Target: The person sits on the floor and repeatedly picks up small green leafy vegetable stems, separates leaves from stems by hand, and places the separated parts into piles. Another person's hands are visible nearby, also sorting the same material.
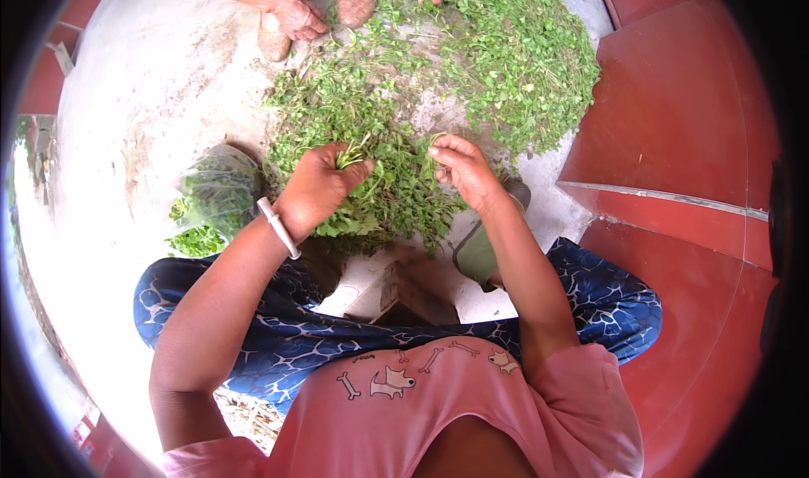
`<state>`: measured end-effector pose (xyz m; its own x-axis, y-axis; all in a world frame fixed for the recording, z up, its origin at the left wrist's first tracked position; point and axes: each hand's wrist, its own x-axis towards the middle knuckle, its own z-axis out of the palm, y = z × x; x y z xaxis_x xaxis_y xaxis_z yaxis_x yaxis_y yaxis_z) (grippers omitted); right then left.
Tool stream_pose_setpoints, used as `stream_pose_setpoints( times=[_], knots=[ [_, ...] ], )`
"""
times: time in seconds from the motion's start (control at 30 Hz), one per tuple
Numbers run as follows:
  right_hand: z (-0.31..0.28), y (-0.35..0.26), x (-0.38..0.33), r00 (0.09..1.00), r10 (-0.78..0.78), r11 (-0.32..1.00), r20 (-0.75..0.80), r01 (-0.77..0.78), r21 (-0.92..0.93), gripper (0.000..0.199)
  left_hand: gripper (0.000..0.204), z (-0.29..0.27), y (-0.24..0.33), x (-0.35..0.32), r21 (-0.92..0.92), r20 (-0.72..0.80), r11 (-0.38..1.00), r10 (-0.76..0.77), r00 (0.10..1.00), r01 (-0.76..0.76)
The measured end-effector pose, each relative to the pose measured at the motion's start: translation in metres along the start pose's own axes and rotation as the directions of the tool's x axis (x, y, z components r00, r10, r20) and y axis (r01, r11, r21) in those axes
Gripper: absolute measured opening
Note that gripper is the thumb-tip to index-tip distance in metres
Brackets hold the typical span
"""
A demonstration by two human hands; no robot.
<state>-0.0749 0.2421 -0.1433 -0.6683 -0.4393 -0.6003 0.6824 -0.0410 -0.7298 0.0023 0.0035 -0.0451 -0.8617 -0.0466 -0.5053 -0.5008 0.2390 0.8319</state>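
My left hand, with a white band round its wrist, is closed round a small bunch of leafy green stems. To its right, my right hand pinches a thin green stem between thumb and fingertips. Both hands are above a loose heap of leafy greens on the ground between my feet. Some larger leaves lie under my left hand, which partly hides them.
A clear plastic bag of greens stands by my left foot. More greens spread at the far right. Across from me are another person's hands and shoes. Red panels rise on the right; a wooden piece is below me.
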Motion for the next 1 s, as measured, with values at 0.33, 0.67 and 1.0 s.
stream_pose_setpoints(
  times=[0.33, 0.67, 1.0],
  knots=[
    [0.075, -0.009, -0.025, 0.968, -0.119, 0.993, 0.221, 0.119, 0.014, 0.008, 0.019, 0.001, 0.005, -0.004, -0.405, 0.059, 0.905, -0.118, 0.991, 0.132],
    [0.095, 0.005, -0.03, 0.919, -0.33, 0.823, 0.216, 0.392, -0.41, 0.01, 0.019, 0.001, -0.012, -0.002, 0.004, -0.066, 0.994, 0.105, 0.992, -0.105],
    [0.073, -0.023, -0.029, 0.95, -0.149, 0.941, 0.274, 0.222, -0.257, 0.022, 0.015, 0.004, -0.013, -0.007, 0.424, -0.03, 0.862, 0.321, 0.947, -0.279]
  ],
)
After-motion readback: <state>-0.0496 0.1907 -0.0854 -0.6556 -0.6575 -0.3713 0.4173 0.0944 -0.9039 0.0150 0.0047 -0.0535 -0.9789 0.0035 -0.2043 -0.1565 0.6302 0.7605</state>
